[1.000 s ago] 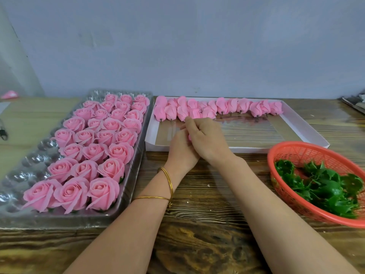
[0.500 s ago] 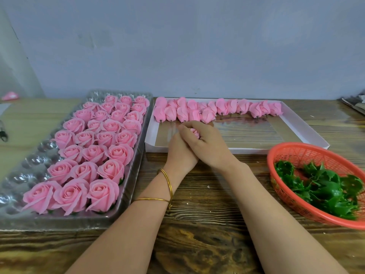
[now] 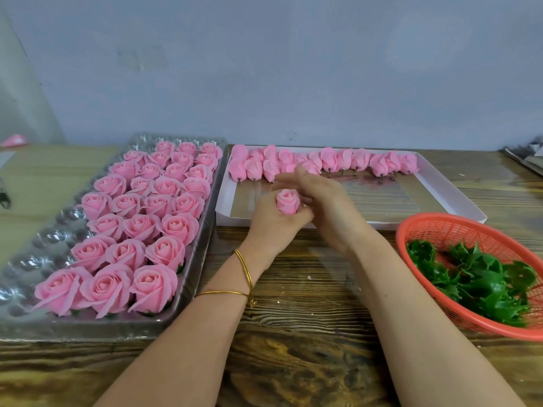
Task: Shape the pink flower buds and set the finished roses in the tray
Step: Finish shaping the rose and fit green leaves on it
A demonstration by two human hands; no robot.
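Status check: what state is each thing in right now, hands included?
Left hand: grips the held bud upright.
Held bud: tight, petals not spread.
Right hand: fingers stretched beside it, blurred.
Clear tray: partly filled, left cups empty.
Finished roses: opened, seated in cups.
White box: open, loose buds along far edge.
Orange basket: holds green leaves.
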